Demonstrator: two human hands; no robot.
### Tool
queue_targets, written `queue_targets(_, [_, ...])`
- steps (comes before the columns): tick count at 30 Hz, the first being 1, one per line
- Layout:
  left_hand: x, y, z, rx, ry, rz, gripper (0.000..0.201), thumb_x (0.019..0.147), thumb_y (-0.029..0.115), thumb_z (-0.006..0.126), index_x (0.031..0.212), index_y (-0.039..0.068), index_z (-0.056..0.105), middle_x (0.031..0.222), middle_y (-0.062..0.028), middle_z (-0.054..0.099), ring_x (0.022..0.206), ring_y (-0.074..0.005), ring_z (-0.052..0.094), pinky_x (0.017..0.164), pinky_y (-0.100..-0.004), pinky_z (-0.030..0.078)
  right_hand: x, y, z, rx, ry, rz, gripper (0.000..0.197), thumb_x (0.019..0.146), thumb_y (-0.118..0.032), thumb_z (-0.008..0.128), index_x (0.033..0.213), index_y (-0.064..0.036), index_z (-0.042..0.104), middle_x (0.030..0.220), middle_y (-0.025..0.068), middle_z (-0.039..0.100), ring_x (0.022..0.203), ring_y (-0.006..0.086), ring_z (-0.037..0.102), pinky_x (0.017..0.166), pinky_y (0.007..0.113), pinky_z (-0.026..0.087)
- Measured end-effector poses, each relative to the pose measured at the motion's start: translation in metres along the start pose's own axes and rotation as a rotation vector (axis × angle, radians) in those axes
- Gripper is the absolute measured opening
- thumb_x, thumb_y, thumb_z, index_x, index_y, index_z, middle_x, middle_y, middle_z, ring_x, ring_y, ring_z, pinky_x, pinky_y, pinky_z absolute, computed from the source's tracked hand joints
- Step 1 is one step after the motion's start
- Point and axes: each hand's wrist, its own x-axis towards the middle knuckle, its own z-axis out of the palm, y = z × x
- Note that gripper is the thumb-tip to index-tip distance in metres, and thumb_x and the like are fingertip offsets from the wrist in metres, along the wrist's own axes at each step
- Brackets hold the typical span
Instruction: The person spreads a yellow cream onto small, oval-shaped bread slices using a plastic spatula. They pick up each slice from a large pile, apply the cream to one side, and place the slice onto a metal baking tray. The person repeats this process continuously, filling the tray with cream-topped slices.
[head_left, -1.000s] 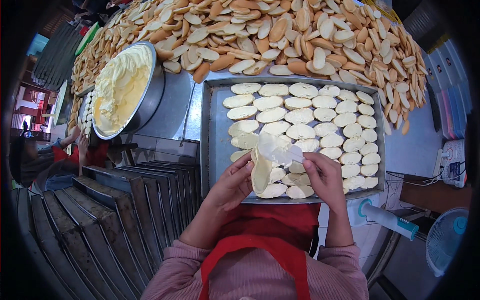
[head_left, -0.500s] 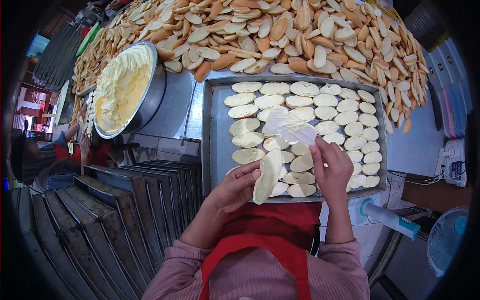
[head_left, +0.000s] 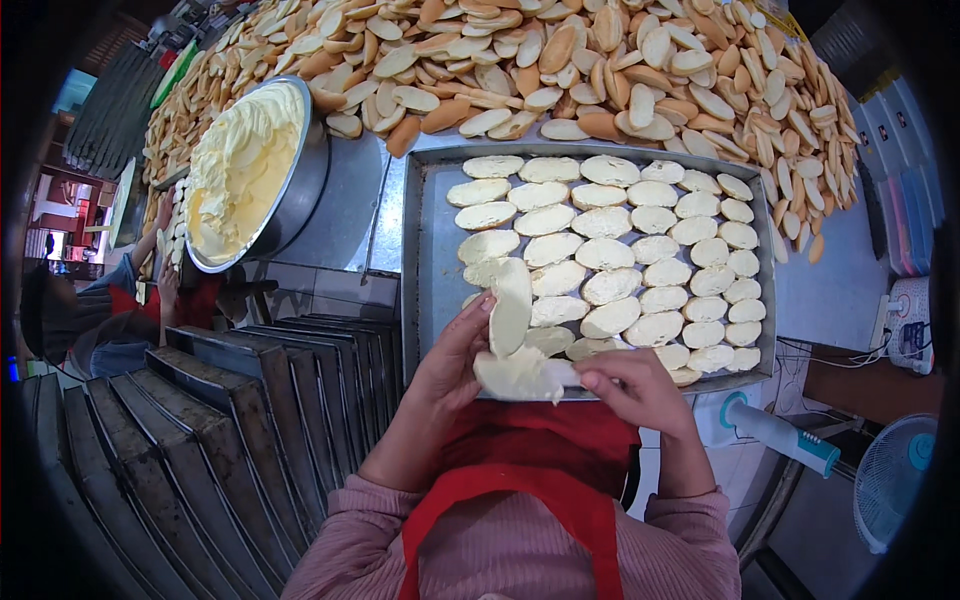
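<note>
My left hand [head_left: 450, 350] pinches an oval slice of bread [head_left: 511, 305], held up over the near left part of a metal baking tray. In my right hand [head_left: 640, 385] is a pale scraper [head_left: 562, 374] with cream on its blade. The blade touches or overlaps the lower end of that slice. Rows of cream-coated bread slices [head_left: 608, 254] lie in the baking tray [head_left: 433, 225], whose left strip shows bare metal. My hands hide some slices near the front edge.
A steel bowl [head_left: 312, 205] of yellowish cream [head_left: 250, 165] stands at the left. Behind the tray spreads a big heap of bread slices [head_left: 560, 60]. Upright trays [head_left: 200, 420] crowd the lower left; a fan [head_left: 895, 480] is at right. Another person [head_left: 80, 310] works at far left.
The scraper came from above the tray's middle down to the lower end of the held slice. My left hand moved slightly left and up with the slice.
</note>
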Motion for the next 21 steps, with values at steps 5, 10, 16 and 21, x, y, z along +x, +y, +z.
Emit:
queue_targets(5, [-0.001, -0.002, -0.003, -0.007, -0.052, 0.015, 0.046, 0.095, 0.022, 0.050, 0.136, 0.004, 0.036, 0.126, -0.0072, 0.053, 0.114, -0.0165, 0.054, 0.095, -0.0315, 0.047, 0.001, 0.014, 0.004, 0.196, 0.106, 0.023, 0.030, 0.095, -0.027, 0.052, 0.098, 0.0000, 0.064, 0.068, 0.0052, 0.058, 0.059, 0.0127, 0.052, 0.056, 0.026, 0.042])
queue_targets(10, [-0.004, -0.006, -0.005, -0.223, -0.166, -0.002, 0.040, 0.095, 0.020, 0.050, 0.130, 0.002, 0.042, 0.118, -0.0135, 0.057, 0.103, -0.0240, 0.061, 0.080, -0.0274, 0.057, 0.022, 0.022, 0.011, 0.549, 0.236, 0.306, 0.045, 0.101, -0.038, 0.036, 0.099, -0.0033, 0.063, 0.057, -0.0076, 0.033, 0.052, 0.0016, 0.026, 0.047, 0.019, 0.022])
queue_targets(16, [-0.001, -0.017, 0.000, -0.251, -0.113, 0.079, 0.039, 0.095, 0.021, 0.050, 0.129, 0.004, 0.042, 0.119, -0.0136, 0.056, 0.101, -0.0242, 0.061, 0.080, -0.0270, 0.057, 0.018, 0.032, 0.051, 0.803, 0.157, 0.321, 0.045, 0.100, -0.041, 0.035, 0.101, -0.0032, 0.060, 0.057, -0.0072, 0.033, 0.049, 0.0018, 0.026, 0.045, 0.019, 0.021])
queue_targets(21, [-0.002, -0.012, 0.005, -0.137, -0.022, 0.217, 0.043, 0.095, 0.021, 0.051, 0.132, 0.006, 0.038, 0.124, -0.0107, 0.053, 0.108, -0.0211, 0.058, 0.084, -0.0285, 0.055, 0.002, 0.027, 0.049, 0.578, 0.150, 0.173, 0.044, 0.100, -0.037, 0.040, 0.102, 0.0003, 0.063, 0.058, -0.0033, 0.041, 0.052, 0.0053, 0.035, 0.049, 0.022, 0.031])
